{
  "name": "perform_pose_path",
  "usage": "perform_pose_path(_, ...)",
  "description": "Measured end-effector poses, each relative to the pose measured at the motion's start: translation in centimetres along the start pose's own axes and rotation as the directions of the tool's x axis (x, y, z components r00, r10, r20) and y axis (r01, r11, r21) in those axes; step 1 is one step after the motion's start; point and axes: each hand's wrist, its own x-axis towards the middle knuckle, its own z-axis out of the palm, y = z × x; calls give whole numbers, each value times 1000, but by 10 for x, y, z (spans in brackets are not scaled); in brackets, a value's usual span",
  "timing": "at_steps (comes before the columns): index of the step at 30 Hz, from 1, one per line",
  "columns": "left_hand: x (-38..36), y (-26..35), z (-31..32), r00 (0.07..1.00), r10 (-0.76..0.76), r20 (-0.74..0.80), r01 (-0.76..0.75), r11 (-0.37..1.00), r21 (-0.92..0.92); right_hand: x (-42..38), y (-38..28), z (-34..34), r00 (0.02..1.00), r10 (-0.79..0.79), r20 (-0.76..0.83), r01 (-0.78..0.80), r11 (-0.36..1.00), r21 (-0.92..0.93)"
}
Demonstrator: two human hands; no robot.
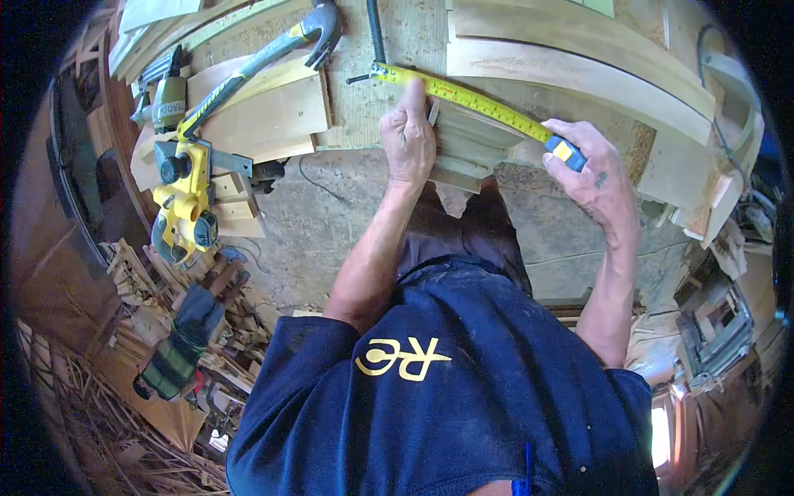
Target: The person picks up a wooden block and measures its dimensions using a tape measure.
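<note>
My right hand [589, 169] is closed around the blue and yellow case of a tape measure [566, 154]. Its yellow blade [480, 101] runs out to the left, slanting over the boards to a black rod end [358, 79] on the bench. At the left part of the blade, my left hand [409, 136] is closed with a digit pressed on the tape; its other fingers are curled and partly hidden. Just beneath the blade, beside my left hand, lies a stack of short wooden pieces [467, 145].
On the left lie a claw-headed tool with a yellow handle [240, 83], a yellow power tool [188, 198] and wooden boards [273, 107]. A black coiled hose [375, 33] crosses the bench. Long planks [579, 62] lie right. Another person [178, 355] is among scrap wood at lower left.
</note>
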Motion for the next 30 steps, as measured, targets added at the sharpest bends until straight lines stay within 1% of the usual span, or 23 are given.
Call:
perform_pose_path(1, 1, 0, 0, 1000, 0, 1, 0, 1000, -1, -1, 0, 0, 1000, -19, -22, 19, 1000, 15)
perform_pose_path(3, 1, 1, 1, 1000, 19, -24, -18, 998, 58, -1, -1, -1, 1000, -15, -19, 15, 1000, 14)
perform_pose_path(5, 1, 0, 2, 999, 6, -33, -3, 998, 68, -3, -1, -1, 1000, -7, -15, 7, 1000, 12)
perform_pose_path(7, 2, 2, 2, 999, -5, -45, 9, 997, 77, -2, -1, 0, 1000, 24, -11, -24, 1000, 3)
perform_pose_path(9, 4, 4, -3, 997, -64, -31, 68, 986, 153, -3, -4, -1, 999, 51, -4, -51, 998, 27)
perform_pose_path(11, 9, 2, -8, 998, -58, -34, 63, 981, 181, -2, -6, -1, 997, 77, 8, -77, 996, 54)
perform_pose_path(13, 15, 5, -14, 968, -242, -74, 253, 938, 239, -1, -4, -1, 998, 68, 1, -68, 986, 155)
perform_pose_path(14, 17, 6, -14, 963, -257, -79, 269, 930, 249, 0, -6, -1, 998, 67, 3, -67, 986, 156)
perform_pose_path(15, 18, 9, -13, 958, -273, -85, 286, 923, 258, 1, -8, 1, 996, 93, 2, -92, 974, 209)
perform_pose_path(16, 18, 13, -8, 916, -394, -78, 391, 919, -48, 2, -10, 2, 993, 120, 2, -116, 958, 261)
perform_pose_path(17, 19, 15, -5, 865, -502, -30, 462, 817, -346, 2, -12, 4, 993, 119, 0, -115, 958, 262)
perform_pose_path(18, 18, 14, -9, 869, -495, 28, 471, 806, -357, 0, -13, 5, 993, 117, 7, -113, 941, 319)
perform_pose_path(19, 18, 11, -11, 868, -496, 29, 472, 806, -357, -3, -14, 7, 993, 117, 15, -114, 920, 376)
perform_pose_path(20, 19, 9, -12, 850, -514, 117, 512, 751, -417, -7, -16, 9, 993, 118, 14, -115, 920, 375)
perform_pose_path(21, 21, 8, -13, 828, -521, 206, 551, 690, -470, -11, -19, 10, 988, 151, 30, -150, 897, 415)
perform_pose_path(22, 21, 6, -10, 837, -504, 215, 538, 684, -493, -16, -21, 10, 982, 181, 47, -183, 873, 452)
perform_pose_path(23, 22, 4, -7, 839, -499, 216, 534, 684, -496, -21, -21, 11, 983, 177, 44, -178, 875, 450)
perform_pose_path(25, 25, 0, -4, 798, -555, 234, 588, 634, -503, -32, -16, 14, 989, 147, -7, -131, 901, 413)
perform_pose_path(26, 25, -2, -6, 794, -528, 300, 604, 637, -478, -38, -12, 12, 985, 169, 17, -161, 893, 420)
perform_pose_path(27, 25, 1, -2, 797, -523, 301, 600, 637, -484, -44, -3, 11, 986, 164, 16, -156, 896, 415)
perform_pose_path(29, 19, 19, 5, 722, -644, 252, 688, 631, -359, -54, 18, 8, 999, 29, -31, -9, 864, 504)
perform_pose_path(30, 16, 33, 10, 727, -645, 233, 686, 674, -275, -56, 15, -3, 998, -19, -63, 42, 915, 400)
